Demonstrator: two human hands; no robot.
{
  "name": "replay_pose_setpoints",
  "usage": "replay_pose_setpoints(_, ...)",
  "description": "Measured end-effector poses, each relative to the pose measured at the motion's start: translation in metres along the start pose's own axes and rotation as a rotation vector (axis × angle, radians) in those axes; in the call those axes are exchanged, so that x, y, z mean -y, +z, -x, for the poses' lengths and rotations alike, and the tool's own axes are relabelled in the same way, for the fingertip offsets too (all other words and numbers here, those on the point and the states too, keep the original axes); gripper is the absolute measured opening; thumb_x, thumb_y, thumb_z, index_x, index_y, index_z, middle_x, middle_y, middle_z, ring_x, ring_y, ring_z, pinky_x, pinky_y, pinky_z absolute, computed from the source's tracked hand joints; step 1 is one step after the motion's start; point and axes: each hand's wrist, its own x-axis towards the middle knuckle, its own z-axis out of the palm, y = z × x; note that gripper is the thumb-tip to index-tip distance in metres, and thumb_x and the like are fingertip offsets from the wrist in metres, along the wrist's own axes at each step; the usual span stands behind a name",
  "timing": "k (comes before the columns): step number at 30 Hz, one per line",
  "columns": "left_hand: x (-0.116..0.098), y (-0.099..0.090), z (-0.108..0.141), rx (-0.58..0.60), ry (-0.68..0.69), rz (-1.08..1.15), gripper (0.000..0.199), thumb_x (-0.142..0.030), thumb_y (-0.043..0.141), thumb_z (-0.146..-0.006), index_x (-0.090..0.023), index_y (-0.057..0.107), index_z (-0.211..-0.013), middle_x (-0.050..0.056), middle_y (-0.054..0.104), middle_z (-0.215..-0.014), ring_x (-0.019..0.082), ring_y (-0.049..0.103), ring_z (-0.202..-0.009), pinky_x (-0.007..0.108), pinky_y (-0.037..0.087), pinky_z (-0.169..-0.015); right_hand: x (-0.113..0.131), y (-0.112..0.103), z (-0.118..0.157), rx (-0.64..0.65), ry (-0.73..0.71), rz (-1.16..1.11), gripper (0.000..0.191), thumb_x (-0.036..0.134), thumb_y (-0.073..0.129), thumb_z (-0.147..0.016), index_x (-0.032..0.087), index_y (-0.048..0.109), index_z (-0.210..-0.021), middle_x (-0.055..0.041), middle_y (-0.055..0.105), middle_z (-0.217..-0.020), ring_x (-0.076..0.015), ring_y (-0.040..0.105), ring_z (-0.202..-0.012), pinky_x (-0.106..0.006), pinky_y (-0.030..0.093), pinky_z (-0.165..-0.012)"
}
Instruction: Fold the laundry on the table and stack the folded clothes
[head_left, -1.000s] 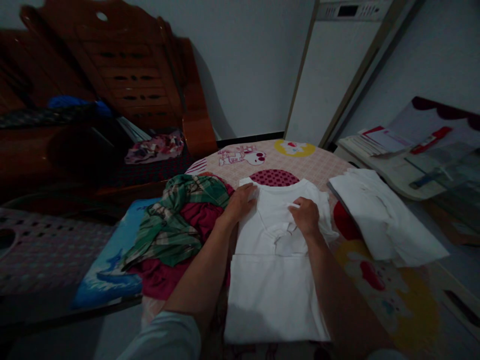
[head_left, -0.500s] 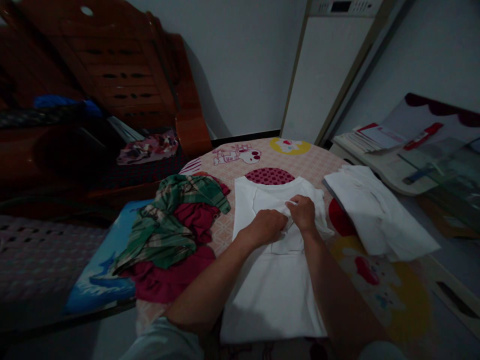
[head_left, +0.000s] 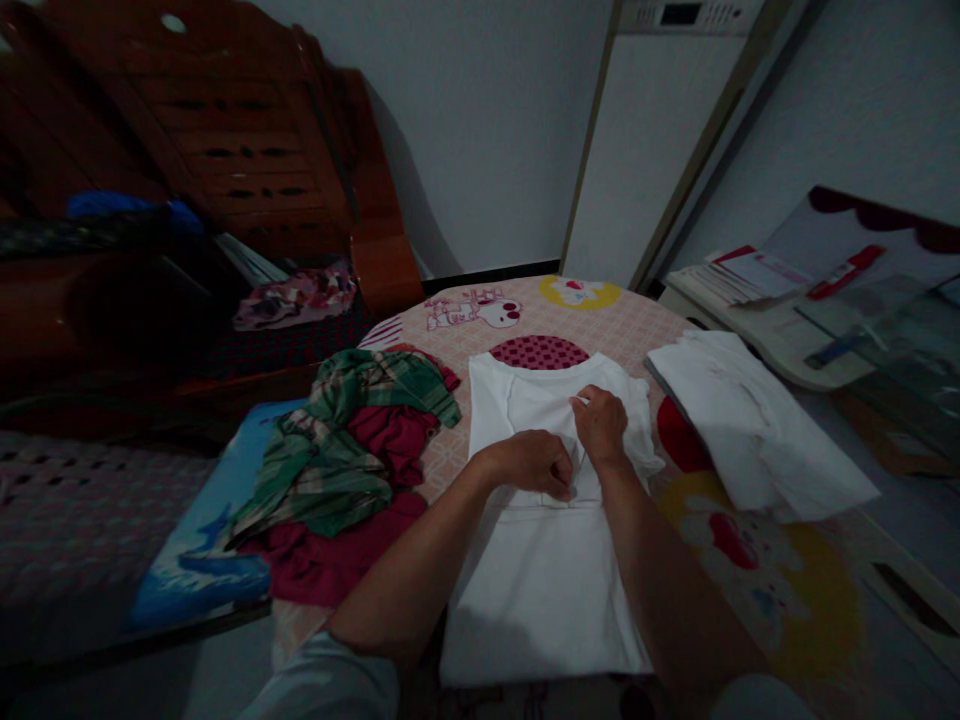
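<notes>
Sleeves [head_left: 337,675]: I am seeing 2 pale cuffs at the bottom edge, with bare forearms reaching across the table.
White shirt [head_left: 544,610]: it is lying on the patterned tablecloth [head_left: 630,312] between 2 groups of clothes, its neckline facing the far side.
Left hand [head_left: 534,462]: it is resting on the shirt's middle with fingers curled; from here I cannot tell whether they are gripping cloth.
Right hand [head_left: 602,422]: it is pinching a bit of the shirt between thumb and finger, the grip narrow, just beyond the left.
Left heap: green plaid cloth [head_left: 315,475] is lying rumpled over dark pink cloth [head_left: 322,570], beside a blue printed item [head_left: 199,565].
Right stack: white clothes [head_left: 757,430] are lying piled near the table's edge.
Side table [head_left: 821,372]: it is holding papers [head_left: 739,282] and a red object [head_left: 847,272].
Wooden bench [head_left: 247,150]: it is standing at far left against the wall.
</notes>
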Motion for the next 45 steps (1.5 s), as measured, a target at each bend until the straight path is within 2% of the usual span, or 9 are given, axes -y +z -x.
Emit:
replay_pose_setpoints(7,0.004,0.000,-0.002,0.054,0.001,0.037,0.009,-0.024,0.073,-0.075,-0.016,0.075,-0.072,-0.002,0.070,-0.062,0.010,0.061,-0.057,0.017,0.037,-0.054,0.002,-0.007,0.000,-0.119,-0.005,-0.150,0.034,0.040,0.050,-0.092,0.017,0.070,-0.079,-0.0114,0.072,-0.079,-0.0212,0.064,-0.076,-0.029,0.040,-0.068)
replay_pose_setpoints(11,0.005,0.001,-0.005,0.015,-0.038,0.098,0.008,-0.020,0.068,-0.078,-0.015,0.073,-0.080,-0.001,0.071,-0.067,0.010,0.064,-0.060,0.017,0.040,-0.057,-0.005,-0.008,-0.004,-0.146,0.026,-0.148,0.040,0.033,0.039,-0.093,0.015,0.070,-0.075,-0.0149,0.071,-0.077,-0.0224,0.064,-0.078,-0.030,0.042,-0.070)
replay_pose_setpoints(16,-0.003,0.007,-0.009,-0.225,-0.241,-0.233,0.025,-0.042,0.070,-0.077,-0.017,0.071,-0.076,0.005,0.071,-0.072,0.019,0.068,-0.072,0.025,0.046,-0.064,-0.020,-0.009,-0.011,-0.006,0.154,-0.373,0.030,0.033,0.049,-0.081,0.014,0.072,-0.076,-0.0070,0.067,-0.061,-0.0197,0.062,-0.060,-0.029,0.045,-0.057)
replay_pose_setpoints(19,-0.011,0.011,-0.011,-0.219,-0.289,-0.401,0.030,-0.046,0.066,-0.077,-0.017,0.072,-0.079,0.012,0.072,-0.079,0.026,0.069,-0.085,0.030,0.050,-0.071,-0.025,-0.011,-0.013,0.128,0.239,-0.533,0.031,0.024,0.055,-0.069,0.013,0.073,-0.091,-0.0008,0.064,-0.058,-0.0141,0.054,-0.044,-0.025,0.043,-0.046)
replay_pose_setpoints(23,-0.016,0.012,-0.010,-0.194,-0.300,-0.464,0.023,-0.032,0.058,-0.079,-0.015,0.073,-0.086,0.015,0.072,-0.085,0.029,0.070,-0.089,0.034,0.052,-0.074,-0.031,-0.012,-0.014,0.245,0.170,-0.602,0.046,0.011,0.054,-0.055,0.012,0.072,-0.096,0.0007,0.066,-0.065,-0.0095,0.052,-0.042,-0.020,0.042,-0.042)
replay_pose_setpoints(30,-0.009,0.008,-0.007,-0.111,-0.118,-0.281,0.014,-0.024,0.063,-0.074,-0.019,0.074,-0.080,0.005,0.074,-0.079,0.019,0.068,-0.073,0.025,0.048,-0.066,-0.034,-0.011,-0.012,0.231,0.134,-0.550,0.025,0.017,0.058,-0.065,0.012,0.072,-0.085,-0.0008,0.065,-0.061,-0.0112,0.055,-0.043,-0.020,0.044,-0.041)
replay_pose_setpoints(37,0.004,0.007,-0.006,-0.028,-0.138,0.064,0.014,-0.029,0.065,-0.080,-0.016,0.068,-0.075,-0.001,0.065,-0.057,0.012,0.063,-0.055,0.020,0.046,-0.059,-0.028,-0.016,-0.013,0.201,0.148,-0.414,0.027,0.018,0.047,-0.078,0.014,0.073,-0.087,-0.0005,0.063,-0.055,-0.0140,0.057,-0.043,-0.023,0.044,-0.046)
replay_pose_setpoints(42,0.011,0.006,-0.005,0.030,-0.112,0.311,0.015,-0.011,0.053,-0.080,-0.016,0.065,-0.088,-0.004,0.063,-0.059,0.010,0.062,-0.051,0.018,0.047,-0.054,-0.018,-0.018,-0.009,0.159,-0.059,-0.107,0.018,0.028,0.061,-0.079,0.015,0.073,-0.078,-0.0084,0.074,-0.079,-0.0201,0.068,-0.076,-0.027,0.049,-0.071)
replay_pose_setpoints(45,0.018,0.003,-0.007,-0.151,-0.068,0.165,0.017,-0.008,0.052,-0.078,-0.016,0.066,-0.085,-0.001,0.067,-0.069,0.012,0.065,-0.063,0.021,0.051,-0.065,-0.012,-0.019,-0.006,0.160,-0.059,-0.016,0.016,0.021,0.063,-0.076,0.017,0.075,-0.086,-0.0086,0.076,-0.090,-0.0200,0.068,-0.085,-0.027,0.047,-0.078)
